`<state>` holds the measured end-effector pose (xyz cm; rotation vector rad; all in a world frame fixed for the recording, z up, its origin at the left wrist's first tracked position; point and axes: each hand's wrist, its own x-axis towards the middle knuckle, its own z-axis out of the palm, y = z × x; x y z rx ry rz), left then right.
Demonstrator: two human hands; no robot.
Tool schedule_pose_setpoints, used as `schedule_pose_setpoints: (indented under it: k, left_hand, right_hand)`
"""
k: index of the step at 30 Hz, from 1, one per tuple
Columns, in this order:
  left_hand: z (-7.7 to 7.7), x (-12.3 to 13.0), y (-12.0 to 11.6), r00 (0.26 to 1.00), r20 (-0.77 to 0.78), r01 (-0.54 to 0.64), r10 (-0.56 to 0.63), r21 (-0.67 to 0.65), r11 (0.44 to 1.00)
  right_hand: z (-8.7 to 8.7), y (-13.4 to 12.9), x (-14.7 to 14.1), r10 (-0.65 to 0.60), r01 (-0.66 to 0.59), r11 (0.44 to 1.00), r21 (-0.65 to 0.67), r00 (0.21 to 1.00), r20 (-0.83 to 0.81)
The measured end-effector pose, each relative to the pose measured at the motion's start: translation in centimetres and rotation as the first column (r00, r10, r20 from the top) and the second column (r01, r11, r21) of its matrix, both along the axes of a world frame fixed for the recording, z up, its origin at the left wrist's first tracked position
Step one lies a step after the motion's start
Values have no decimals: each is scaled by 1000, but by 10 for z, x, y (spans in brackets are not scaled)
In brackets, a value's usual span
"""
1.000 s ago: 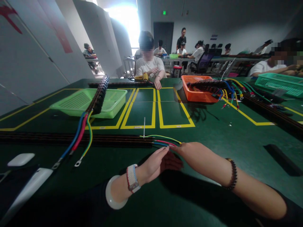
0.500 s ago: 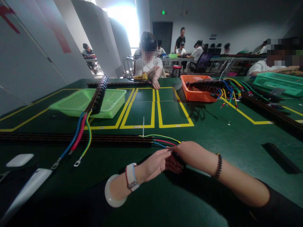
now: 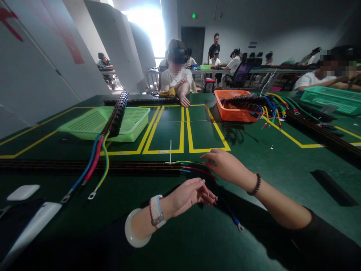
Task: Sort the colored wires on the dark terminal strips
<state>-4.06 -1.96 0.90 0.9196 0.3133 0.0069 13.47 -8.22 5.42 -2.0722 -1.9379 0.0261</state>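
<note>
A long black cable chain [image 3: 135, 168] lies across the table, with yellow-green, red and blue wires coming out of its right end. Under the wire ends rests my left hand [image 3: 191, 195], palm turned up and fingers loosely spread, with nothing visibly gripped. From behind it the blue wire [image 3: 228, 209] runs down to a metal ring terminal [image 3: 240, 227]. My right hand [image 3: 228, 165] hovers above the red wire [image 3: 199, 170], fingers apart, its tips close to the yellow-green wire [image 3: 184, 162]. Whether they touch that wire I cannot tell. A white cable tie [image 3: 170, 152] sticks up from the chain.
A green basket [image 3: 132, 131] carries another cable chain with wires hanging toward me. An orange basket [image 3: 237, 114] holds wired chain. A white device [image 3: 34, 229] lies at left, a black strip [image 3: 334, 188] at right. Across the table sits a person [image 3: 177, 77].
My right hand has moved up and away from my left, its fingers parting. My left hand has stayed put with looser fingers. The blue wire's ring terminal now shows below them.
</note>
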Motion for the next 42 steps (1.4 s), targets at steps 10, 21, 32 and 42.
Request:
schedule_pose_setpoints:
  k: [10, 21, 32, 42]
  left_hand:
    - [-3, 2, -1, 1000, -13, -25, 25, 9, 1000]
    - [-1, 2, -1, 999, -35, -31, 31, 17, 999]
    - [-3, 4, 4, 995, -93, -30, 20, -103, 994]
    - [2, 11, -1, 952, -133, -300, 274, -241, 923]
  right_hand:
    - [-44, 22, 16, 139, -241, 967, -87, 777, -614]
    - [-49, 21, 13, 101, -276, 940, -202, 788, -607]
    - [-40, 16, -3, 92, -174, 971, -162, 903, -419]
    - [-30, 11, -24, 187, -184, 982, -33, 956, 226]
